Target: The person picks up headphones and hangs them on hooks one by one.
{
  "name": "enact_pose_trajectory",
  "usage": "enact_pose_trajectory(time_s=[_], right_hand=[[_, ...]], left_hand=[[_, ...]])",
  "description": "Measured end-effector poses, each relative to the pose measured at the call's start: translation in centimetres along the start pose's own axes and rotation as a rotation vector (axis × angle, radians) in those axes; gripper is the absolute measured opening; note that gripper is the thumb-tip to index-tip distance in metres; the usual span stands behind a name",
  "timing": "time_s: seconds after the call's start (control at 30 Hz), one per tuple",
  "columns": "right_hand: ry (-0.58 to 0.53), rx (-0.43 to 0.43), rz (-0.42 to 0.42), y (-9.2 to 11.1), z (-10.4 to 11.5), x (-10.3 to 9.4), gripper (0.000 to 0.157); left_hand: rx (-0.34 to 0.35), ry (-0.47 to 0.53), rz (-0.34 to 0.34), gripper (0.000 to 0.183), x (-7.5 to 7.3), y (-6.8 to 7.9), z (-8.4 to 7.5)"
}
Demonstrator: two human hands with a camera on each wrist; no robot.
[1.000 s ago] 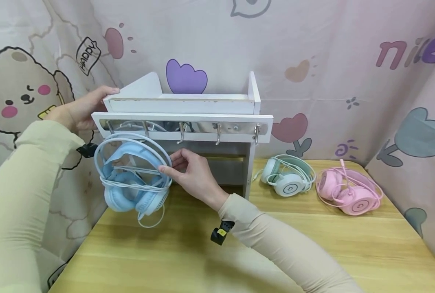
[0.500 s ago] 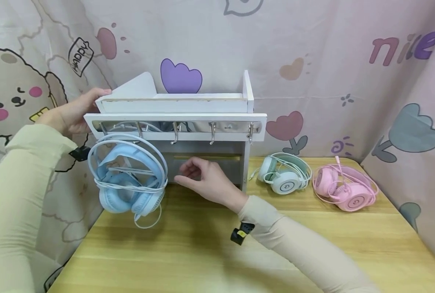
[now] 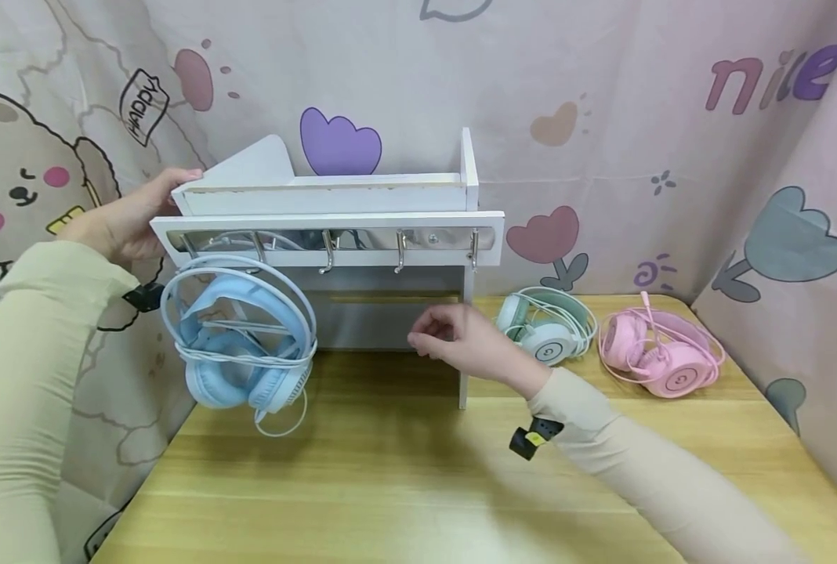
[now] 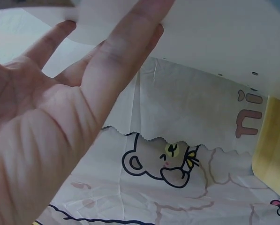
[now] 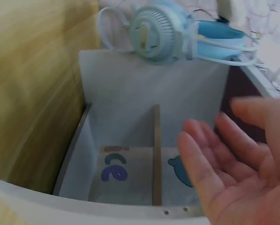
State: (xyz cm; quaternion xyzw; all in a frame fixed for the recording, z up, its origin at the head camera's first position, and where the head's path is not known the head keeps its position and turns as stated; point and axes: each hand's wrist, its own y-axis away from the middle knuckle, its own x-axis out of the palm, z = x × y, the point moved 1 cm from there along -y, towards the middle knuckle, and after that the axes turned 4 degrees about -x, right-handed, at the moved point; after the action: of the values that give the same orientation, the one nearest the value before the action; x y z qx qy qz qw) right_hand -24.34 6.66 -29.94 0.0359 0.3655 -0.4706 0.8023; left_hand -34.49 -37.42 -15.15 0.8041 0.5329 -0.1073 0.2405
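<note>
Blue headphones (image 3: 238, 337), their cable wound round them, hang from the hooks at the left end of a white shelf rack (image 3: 327, 200). My left hand (image 3: 125, 219) rests against the rack's upper left side, its fingers on the white panel in the left wrist view. My right hand (image 3: 464, 341) is in front of the rack's right side, fingers loosely curved and holding nothing. In the right wrist view the blue headphones (image 5: 161, 35) hang beyond that hand (image 5: 243, 168). Mint-green headphones (image 3: 548, 329) lie on the table just past my right hand.
Pink headphones (image 3: 661, 356) with a raised microphone lie at the table's back right. Several metal hooks (image 3: 400, 251) line the rack's front rail. A printed curtain (image 3: 602, 63) stands behind the wooden table (image 3: 362, 486).
My right hand has let go of the blue headphones and moved right toward the mint-green ones. The blue headphones stay hanging, and my left hand stays on the rack.
</note>
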Motion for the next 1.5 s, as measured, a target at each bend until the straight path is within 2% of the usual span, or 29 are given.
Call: enact_pose_trajectory(time_s=[0.13, 0.37, 0.5, 0.77, 0.97, 1.17, 1.33, 1.5], right_hand=[[0.056, -0.005, 0.053, 1.0, -0.1, -1.1, 0.015], [0.137, -0.072, 0.014, 2.2, -0.2, -2.8, 0.012], [0.140, -0.047, 0.022, 2.6, -0.7, -4.3, 0.012], [0.214, -0.041, -0.089, 4.3, -1.4, -8.5, 0.006], [0.283, 0.045, -0.162, 4.7, -3.1, -11.4, 0.009], [0.370, 0.099, -0.197, 4.8, -4.7, -12.9, 0.015], [0.368, 0.156, -0.241, 4.4, -6.0, -13.9, 0.017], [0.380, 0.219, -0.226, 4.1, -7.4, -15.2, 0.023]], left_hand=[[0.002, 0.036, 0.010, 0.054, -0.1, 0.1, 0.0], [-0.011, 0.034, -0.003, 0.054, -0.4, 0.2, 0.3], [-0.009, 0.028, -0.007, 0.054, -0.4, 0.3, 0.6], [-0.002, 0.011, 0.015, 0.056, -0.4, 0.3, 0.6], [0.003, 0.011, 0.019, 0.056, -0.4, 0.3, 0.4], [-0.003, -0.021, 0.018, 0.056, -0.1, 0.0, 0.2], [0.014, -0.010, 0.028, 0.057, -0.1, -0.1, 0.1], [0.037, -0.030, 0.039, 0.056, -0.2, -0.1, 0.0]])
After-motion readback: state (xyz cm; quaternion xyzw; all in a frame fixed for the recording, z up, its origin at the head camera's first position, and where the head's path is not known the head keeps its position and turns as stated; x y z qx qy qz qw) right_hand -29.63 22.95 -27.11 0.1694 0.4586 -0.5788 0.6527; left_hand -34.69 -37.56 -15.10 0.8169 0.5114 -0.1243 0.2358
